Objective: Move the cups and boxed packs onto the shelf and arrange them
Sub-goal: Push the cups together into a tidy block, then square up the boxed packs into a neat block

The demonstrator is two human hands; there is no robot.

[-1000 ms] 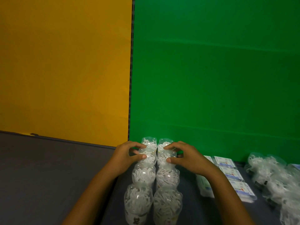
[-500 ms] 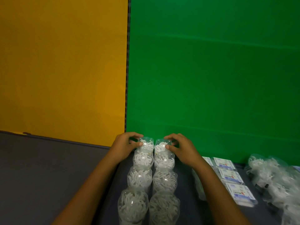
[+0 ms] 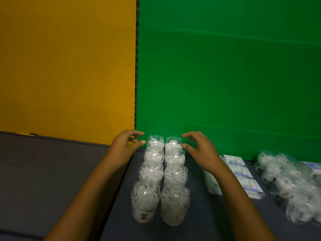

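Eight clear cups (image 3: 160,178) of white pieces stand in two tight rows on the dark shelf (image 3: 52,171) against the green panel (image 3: 225,75). The left hand (image 3: 124,146) and right hand (image 3: 199,150) flank the back pair, fingers loosely curled, grasping nothing. Arranging looks near done; next, likely the boxed packs (image 3: 243,174) just right.

A staged recording or studio-like setting is suggested rather than a home or kitchen: the back is closed off by two plain flat panels, one orange-yellow (image 3: 67,66) and one bright green (image 3: 225,66), joined at a dark vertical seam (image 3: 136,66). A shop-stock character is lent by the goods laid out on the dark grey shelf (image 3: 43,171): identical clear cups (image 3: 161,178) filled with white pieces, lined up in two rows, and labelled boxed packs (image 3: 243,176) set in a row beside them.
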